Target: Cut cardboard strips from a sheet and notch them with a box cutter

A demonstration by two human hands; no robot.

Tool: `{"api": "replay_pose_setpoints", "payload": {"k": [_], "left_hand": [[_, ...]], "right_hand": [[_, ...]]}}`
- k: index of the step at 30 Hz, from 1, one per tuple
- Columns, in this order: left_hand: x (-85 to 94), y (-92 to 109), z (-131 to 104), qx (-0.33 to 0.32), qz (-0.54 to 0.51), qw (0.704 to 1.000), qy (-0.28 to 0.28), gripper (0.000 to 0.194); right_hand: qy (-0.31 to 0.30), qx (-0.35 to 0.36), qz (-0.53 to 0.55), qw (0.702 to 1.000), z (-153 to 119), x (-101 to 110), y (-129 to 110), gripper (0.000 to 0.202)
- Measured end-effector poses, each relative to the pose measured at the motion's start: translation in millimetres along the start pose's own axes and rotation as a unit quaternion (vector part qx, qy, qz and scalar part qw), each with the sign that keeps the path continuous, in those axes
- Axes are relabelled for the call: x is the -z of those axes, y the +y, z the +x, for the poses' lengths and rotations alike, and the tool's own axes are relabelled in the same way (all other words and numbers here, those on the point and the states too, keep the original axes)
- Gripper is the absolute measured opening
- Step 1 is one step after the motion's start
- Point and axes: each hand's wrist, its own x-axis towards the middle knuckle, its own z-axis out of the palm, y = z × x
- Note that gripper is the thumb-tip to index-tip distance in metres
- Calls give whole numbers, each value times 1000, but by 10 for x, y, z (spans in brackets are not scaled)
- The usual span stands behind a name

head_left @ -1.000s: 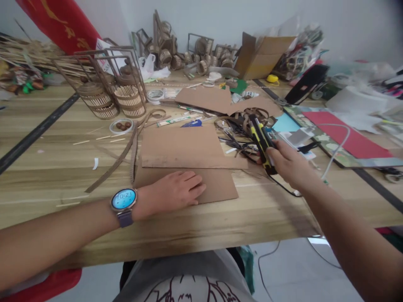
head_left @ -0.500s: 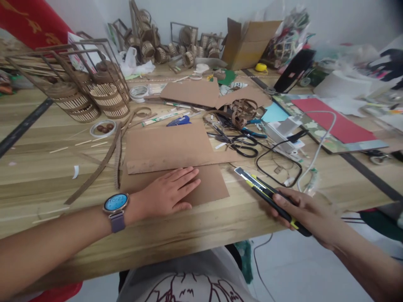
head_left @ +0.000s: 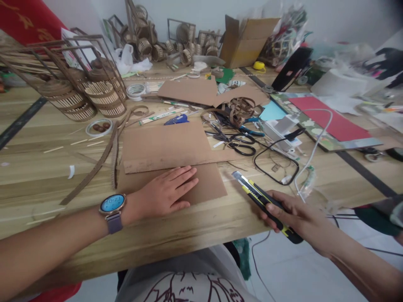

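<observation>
My left hand (head_left: 165, 191) lies flat, fingers stretched out, on a brown cardboard sheet (head_left: 209, 184) near the table's front edge. Its fingertips reach the lower edge of another cardboard piece (head_left: 163, 144) that overlaps this sheet. My right hand (head_left: 289, 216) is wrapped round a black and yellow utility knife (head_left: 260, 197), thumb along its top. The knife is held to the right of the cardboard, its blade end pointing up and left, apart from the sheet.
Black-handled scissors (head_left: 241, 144), a blue glue gun-like tool (head_left: 176, 119) and coiled brown strips (head_left: 241, 110) lie beyond the cardboard. Small slatted baskets (head_left: 105, 98) stand at the left. A black cable (head_left: 297, 170) loops near a white power strip (head_left: 280, 128) at the right.
My right hand and the knife have shifted slightly left and down, and the knife has tilted a little steeper. My left hand stays flat on the cardboard. The whole view has shifted slightly.
</observation>
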Motion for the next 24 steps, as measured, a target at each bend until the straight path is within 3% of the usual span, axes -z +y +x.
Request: {"api": "replay_pose_setpoints", "payload": {"k": [5,11,16,19,24], "left_hand": [[-24,1,-5,-1,9,1000,16,61],[-47,-2,-11,-1,8,1000,23,60],[-50,-6,-23,-4,5,999,35,61],[-41,-6,-28,-7,11,999,41,60],[-8,-2,-27,-21,17,998,48,61]], "right_hand": [[13,-50,14,999,25,-10,47,58],[18,-89,-49,995,85,113,85,64],[14,-45,-137,989,141,287,136,55],[2,-39,-167,985,180,323,110,67],[51,65,-343,936,284,361,85,50]]}}
